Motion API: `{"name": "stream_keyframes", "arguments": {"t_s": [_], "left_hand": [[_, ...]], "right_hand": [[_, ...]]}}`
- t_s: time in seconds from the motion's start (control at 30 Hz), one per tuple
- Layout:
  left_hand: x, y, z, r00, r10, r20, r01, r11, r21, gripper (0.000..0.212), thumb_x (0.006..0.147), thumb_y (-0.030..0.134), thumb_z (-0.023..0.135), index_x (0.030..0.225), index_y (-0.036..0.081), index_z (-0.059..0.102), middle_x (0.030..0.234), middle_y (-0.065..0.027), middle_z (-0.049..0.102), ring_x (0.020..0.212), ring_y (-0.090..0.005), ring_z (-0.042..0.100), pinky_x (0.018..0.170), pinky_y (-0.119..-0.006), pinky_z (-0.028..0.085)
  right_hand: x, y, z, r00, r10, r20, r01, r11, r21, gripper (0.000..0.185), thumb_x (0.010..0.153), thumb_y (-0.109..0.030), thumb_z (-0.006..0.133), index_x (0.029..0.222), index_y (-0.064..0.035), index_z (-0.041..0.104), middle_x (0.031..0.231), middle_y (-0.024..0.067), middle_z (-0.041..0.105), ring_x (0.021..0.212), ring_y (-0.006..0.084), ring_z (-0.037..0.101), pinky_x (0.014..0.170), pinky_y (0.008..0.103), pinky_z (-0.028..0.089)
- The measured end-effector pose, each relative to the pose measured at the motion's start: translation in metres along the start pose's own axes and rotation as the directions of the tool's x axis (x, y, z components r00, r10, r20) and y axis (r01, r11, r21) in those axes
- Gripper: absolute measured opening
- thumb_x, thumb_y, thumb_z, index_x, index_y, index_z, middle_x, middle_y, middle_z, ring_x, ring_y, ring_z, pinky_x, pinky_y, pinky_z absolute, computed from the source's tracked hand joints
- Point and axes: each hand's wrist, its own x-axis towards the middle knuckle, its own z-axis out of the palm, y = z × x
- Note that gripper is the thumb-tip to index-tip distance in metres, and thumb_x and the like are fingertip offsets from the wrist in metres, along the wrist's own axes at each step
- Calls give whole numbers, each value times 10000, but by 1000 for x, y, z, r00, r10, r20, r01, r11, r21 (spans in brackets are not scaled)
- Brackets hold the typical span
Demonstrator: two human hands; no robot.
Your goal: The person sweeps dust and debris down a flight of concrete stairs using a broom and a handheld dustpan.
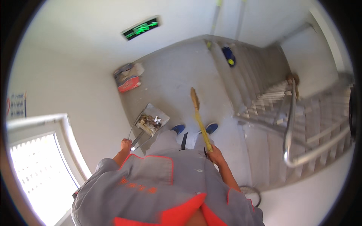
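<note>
My left hand (126, 145) is closed around the handle of a long-handled metal dustpan (167, 115), which hangs low over the floor at my left. Its pan holds brown debris and a crumpled white scrap (157, 119). In my right hand (215, 154) is a broom (202, 124) with a yellow handle, its narrow brown head pointing away from me. The broom head is a little blurred, and whether it touches the floor I cannot tell.
A red and white sack (130, 84) lies in the landing's corner. Stairs (246, 67) lead off at the right, beside a metal handrail (288, 135). A dark blue object with a yellow part (229, 56) rests on the steps. At left is a bright window (39, 169).
</note>
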Motion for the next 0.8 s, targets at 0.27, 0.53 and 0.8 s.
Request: {"name": "stream_keyframes", "arguments": {"t_s": [0.27,0.53,0.8], "left_hand": [[-34,98,13,789,-614,24,544,680,-491,150,716,170,698,854,118,727,930,-106,723,1002,-274,662,838,-329,532],[-53,202,16,455,-822,344,294,-226,-929,132,788,93,593,847,6,672,747,-118,686,768,-209,691,633,-323,543],[-6,277,31,205,-488,848,-223,-867,-445,209,786,102,593,957,-16,617,681,-68,575,557,-175,563,502,-324,447]], "right_hand": [[155,-88,-92,936,19,352,-48,996,72,371,829,-47,650,1178,-48,525,639,32,523,476,130,497,420,297,420],[326,-90,-149,925,-93,367,261,860,-439,202,834,-105,627,1011,-36,558,625,63,550,491,173,544,430,334,433],[419,-188,-47,864,-58,501,404,675,-618,204,854,-194,673,845,-37,544,609,43,545,481,155,519,453,350,424]]}}
